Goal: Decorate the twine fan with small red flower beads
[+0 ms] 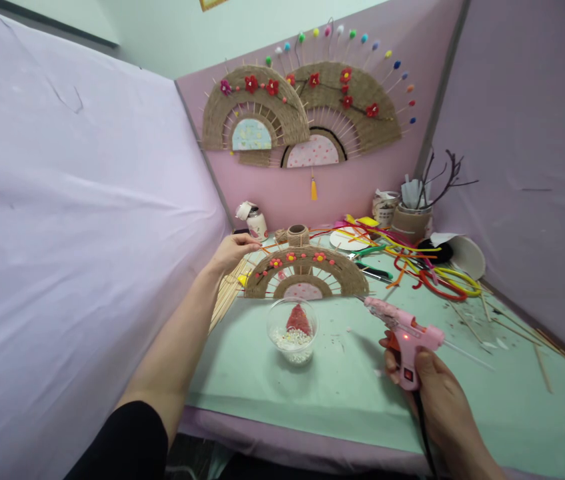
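On my far left a lilac cloth wall [62,200] hangs smooth and faintly creased. My left hand [235,252] reaches forward, fingers stretched and close together, tips on the left rim of the half-round fan [307,273]; I cannot tell whether they pinch it. The fan is coarse jute wound over thin wooden ribs, dotted with small red flowers, and it stands on its straight edge at the back of the mat. A loose bundle of pale sticks [227,293] lies under my wrist. Just before the fan sits a clear plastic cup [293,330] with white beads and a red lump inside. Moving right, my right hand [429,387] is wrapped tight round the grip of the pink glue gun [402,330], its nozzle aimed at the fan's right corner but clear of it. Beyond lie tangled fuzzy pipe cleaners [427,267]. The mat [462,413] is matte mint green. Two bigger fans [302,113] hang on the pink back wall.
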Demonstrator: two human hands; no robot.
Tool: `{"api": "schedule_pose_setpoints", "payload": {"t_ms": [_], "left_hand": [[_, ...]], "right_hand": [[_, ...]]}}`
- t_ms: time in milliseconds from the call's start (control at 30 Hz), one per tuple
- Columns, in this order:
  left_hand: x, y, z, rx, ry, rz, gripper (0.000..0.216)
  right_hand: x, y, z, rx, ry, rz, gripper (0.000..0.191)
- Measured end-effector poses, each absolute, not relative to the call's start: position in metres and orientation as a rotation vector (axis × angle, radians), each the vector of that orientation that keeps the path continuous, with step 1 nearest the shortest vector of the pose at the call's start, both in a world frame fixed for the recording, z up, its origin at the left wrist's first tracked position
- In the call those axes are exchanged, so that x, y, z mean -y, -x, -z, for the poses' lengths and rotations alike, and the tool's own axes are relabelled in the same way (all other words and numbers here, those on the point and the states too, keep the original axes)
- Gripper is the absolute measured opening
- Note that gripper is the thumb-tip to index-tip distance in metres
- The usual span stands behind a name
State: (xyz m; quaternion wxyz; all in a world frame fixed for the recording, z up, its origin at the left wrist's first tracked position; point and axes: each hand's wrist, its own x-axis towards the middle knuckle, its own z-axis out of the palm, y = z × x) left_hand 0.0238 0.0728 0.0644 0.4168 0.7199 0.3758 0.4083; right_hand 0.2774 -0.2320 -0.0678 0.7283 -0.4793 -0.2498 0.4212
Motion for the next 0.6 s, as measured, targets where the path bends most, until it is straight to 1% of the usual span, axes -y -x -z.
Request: {"api": "schedule_pose_setpoints", "payload": {"t_ms": [333, 600], "left_hand": [[-0.073, -0.024, -0.065, -0.981, -1.805, -1.0, 0.031], [-0.072, -0.025, -0.065, -0.988, -1.772, -1.001, 0.031]], "right_hand": [[0.233, -0.281, 0.082, 0.569, 1.072, -0.932, 0.049], [0.233, -0.279, 0.08, 0.558, 1.078, -0.938, 0.05]]}}
